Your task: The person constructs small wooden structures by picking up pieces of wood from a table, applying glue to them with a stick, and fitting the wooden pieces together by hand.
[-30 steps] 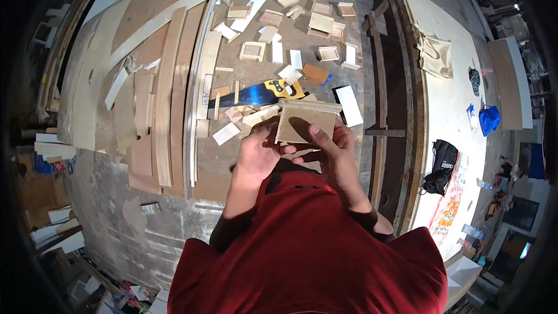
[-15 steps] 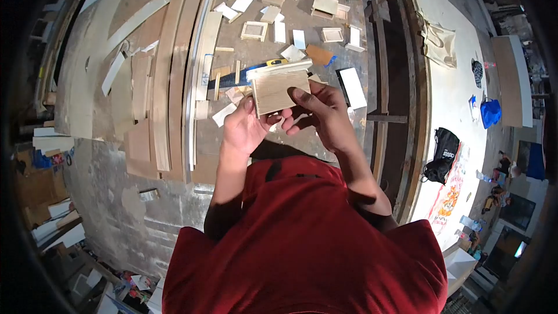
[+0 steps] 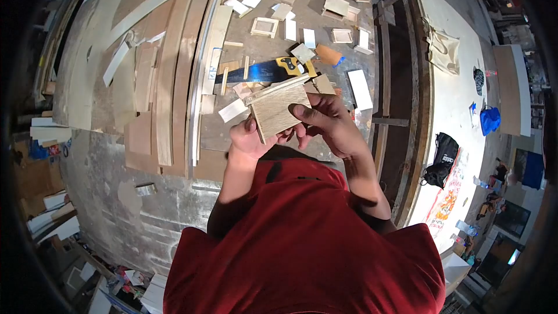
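Note:
Between my hands is a small wooden box-like piece [image 3: 278, 111], tilted, with a flat panel facing me and a narrow strip along its far edge. My left hand [image 3: 250, 139] grips its lower left corner, thumb on the edge. My right hand [image 3: 330, 122] holds the right side, thumb pressed on the panel and fingers curled underneath, partly hidden. Just beyond the piece lies a handsaw [image 3: 256, 72] with a dark blue blade and a yellow and black handle. A white rectangular piece [image 3: 233, 110] lies left of my left hand.
Several small wooden frames and boxes [image 3: 264, 27] are scattered over the far worktable. Long boards [image 3: 174, 75] lie along the left. To the right, past a dark gap, a pale tabletop [image 3: 447, 102] carries a black drawstring bag [image 3: 443, 157], a blue bag [image 3: 490, 121] and a cloth bag [image 3: 444, 52].
Both hands have brought the wooden piece slightly lower and nearer to me, tilting it. More of the handsaw now shows behind it.

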Demonstrator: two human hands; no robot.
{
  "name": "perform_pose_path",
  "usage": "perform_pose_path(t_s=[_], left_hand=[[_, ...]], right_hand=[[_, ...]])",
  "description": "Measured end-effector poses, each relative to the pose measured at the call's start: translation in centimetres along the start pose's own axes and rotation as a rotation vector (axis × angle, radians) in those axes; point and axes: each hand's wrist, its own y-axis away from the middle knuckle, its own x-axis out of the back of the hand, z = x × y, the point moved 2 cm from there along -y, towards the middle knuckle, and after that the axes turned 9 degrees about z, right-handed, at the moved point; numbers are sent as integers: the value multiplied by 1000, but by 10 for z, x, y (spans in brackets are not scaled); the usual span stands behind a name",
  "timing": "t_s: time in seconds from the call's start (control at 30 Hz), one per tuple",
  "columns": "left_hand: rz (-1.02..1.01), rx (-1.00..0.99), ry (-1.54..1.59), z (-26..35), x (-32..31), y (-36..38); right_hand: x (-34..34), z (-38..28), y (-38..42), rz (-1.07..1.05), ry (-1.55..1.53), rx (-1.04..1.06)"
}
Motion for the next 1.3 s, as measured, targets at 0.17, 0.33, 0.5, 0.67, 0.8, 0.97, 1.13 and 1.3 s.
perform_pose_path(t_s=[0.17, 0.33, 0.5, 0.67, 0.8, 0.97, 1.13, 1.3], left_hand=[[-46, -3, 8, 10, -20, 0], [-28, -97, 40, 11, -36, 2], [29, -121, 1, 17, -39, 0], [75, 1, 330, 20, -64, -4], [73, -1, 315, 18, -67, -5], [77, 47, 311, 18, -70, -8], [152, 85, 264, 16, -73, -11], [298, 82, 178, 12, -70, -7]], right_hand=[[-8, 3, 0, -6, 14, 30], [-25, -3, 11, 25, -57, 11], [-39, -4, 17, 74, -15, 62], [-30, -3, 14, 76, -58, 69], [-21, 0, 11, 90, -55, 53], [-21, 1, 8, 124, -74, 40], [-16, 6, 6, 123, -214, -3], [-8, 14, -1, 166, -306, -51]])
